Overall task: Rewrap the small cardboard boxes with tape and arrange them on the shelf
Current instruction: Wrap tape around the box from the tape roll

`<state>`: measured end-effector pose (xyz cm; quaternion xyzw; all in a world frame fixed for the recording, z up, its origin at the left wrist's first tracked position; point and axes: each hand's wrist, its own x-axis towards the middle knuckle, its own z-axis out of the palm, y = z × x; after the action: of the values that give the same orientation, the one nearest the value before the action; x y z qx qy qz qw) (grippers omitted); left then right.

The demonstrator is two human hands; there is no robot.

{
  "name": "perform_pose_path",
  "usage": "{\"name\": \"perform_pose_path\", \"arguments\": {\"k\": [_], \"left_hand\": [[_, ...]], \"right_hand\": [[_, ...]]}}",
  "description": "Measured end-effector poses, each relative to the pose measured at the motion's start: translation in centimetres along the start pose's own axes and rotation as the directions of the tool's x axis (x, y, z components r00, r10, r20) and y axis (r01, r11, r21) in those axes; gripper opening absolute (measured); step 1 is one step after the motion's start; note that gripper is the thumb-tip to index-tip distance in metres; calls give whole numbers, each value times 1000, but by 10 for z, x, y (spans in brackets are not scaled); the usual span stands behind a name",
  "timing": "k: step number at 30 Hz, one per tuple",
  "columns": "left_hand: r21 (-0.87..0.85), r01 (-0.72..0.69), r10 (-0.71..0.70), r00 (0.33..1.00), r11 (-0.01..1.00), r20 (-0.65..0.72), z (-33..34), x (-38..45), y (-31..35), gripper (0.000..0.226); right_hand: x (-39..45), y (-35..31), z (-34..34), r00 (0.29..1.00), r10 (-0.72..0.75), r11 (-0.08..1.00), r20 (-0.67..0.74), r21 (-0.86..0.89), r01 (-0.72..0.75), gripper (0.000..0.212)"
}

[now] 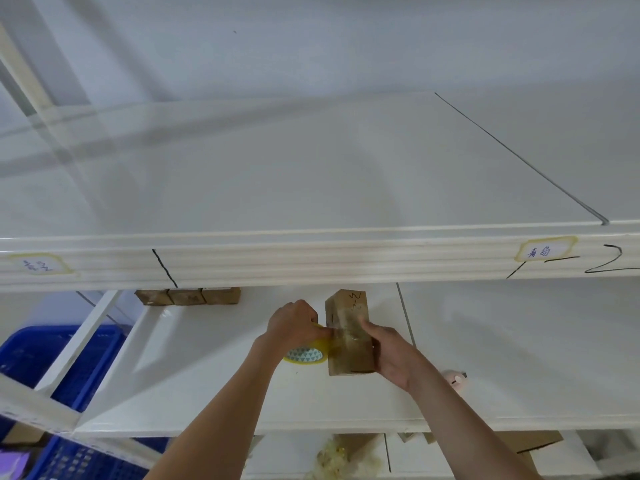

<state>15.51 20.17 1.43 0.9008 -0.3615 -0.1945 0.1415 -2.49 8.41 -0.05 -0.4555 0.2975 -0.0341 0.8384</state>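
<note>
**Ana:** Nearest us, two bare forearms reach up from the bottom of the view onto the white shelf (pixel 194 386). What are the hands doing?

**Ben:** The right hand (pixel 391 355) is wrapped around the right side of the cardboard box (pixel 349 337), thumb pressed across its glossy front face, steadying it. The left hand (pixel 294 323) is curled over the tape roll (pixel 306 353), a yellowish ring with a patterned core, held tight against the box's left side.

**Ana:** So which step is this?

**Ben:** I'd judge it the taping itself: a clear strip seems to run from the roll onto the front of the box, under the right thumb. The box sits on the shelf between the two hands, touching both.

**Ana:** And the next move?

**Ben:** Probably drawing the roll around the box while the thumb pins the stuck end, then cutting the strip. A small pinkish tool (pixel 457 377) lies just beyond the right wrist; I can't tell whether it's a cutter.

**Ana:** Farther back?

**Ben:** Three small wrapped boxes (pixel 188 296) stand side by side at the back left, partly hidden under the upper shelf (pixel 311 168). That is likely where this one goes. The upper shelf's front rail carries handwritten labels (pixel 545 252). Off to the lower left are blue crates (pixel 52 355).
</note>
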Motion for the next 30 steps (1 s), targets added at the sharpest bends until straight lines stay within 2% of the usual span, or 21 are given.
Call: {"name": "perform_pose_path", "arguments": {"k": [3,5,7,9,14,18,20,22,26,30], "left_hand": [[53,-12,12,1000,999,4,1,0,4,43],[99,-29,29,1000,995,8,3,1,7,43],[73,-27,26,1000,997,11,2,0,10,46],[-46,-17,19,999,999,46,-3,3,7,44],[-258,-68,131,963,964,236,-23,6,-13,27],[-321,-39,128,958,946,258,-25,10,-26,52],[-321,-16,102,962,947,252,-23,12,-27,62],[-289,-8,82,966,957,245,-21,13,-27,61],[-76,-22,30,994,997,105,-17,11,-36,58],[-73,9,2,990,997,142,-10,10,-36,62]], "right_hand": [[4,-3,19,995,-3,960,-103,-278,-26,53],[10,0,22,979,-43,925,-200,-377,-37,50],[14,1,19,973,-26,932,-230,-357,-60,42],[15,2,14,967,9,950,-255,-299,-88,39],[12,-4,3,953,2,949,-304,-298,-98,37],[10,-8,-4,958,-8,936,-285,-339,-93,39],[10,-8,-3,956,-14,938,-292,-336,-89,39],[9,-8,-3,955,-15,946,-298,-313,-83,38],[3,-19,-2,965,-25,968,-261,-247,-42,35],[-1,-28,0,977,-20,974,-212,-223,-28,36]]}}
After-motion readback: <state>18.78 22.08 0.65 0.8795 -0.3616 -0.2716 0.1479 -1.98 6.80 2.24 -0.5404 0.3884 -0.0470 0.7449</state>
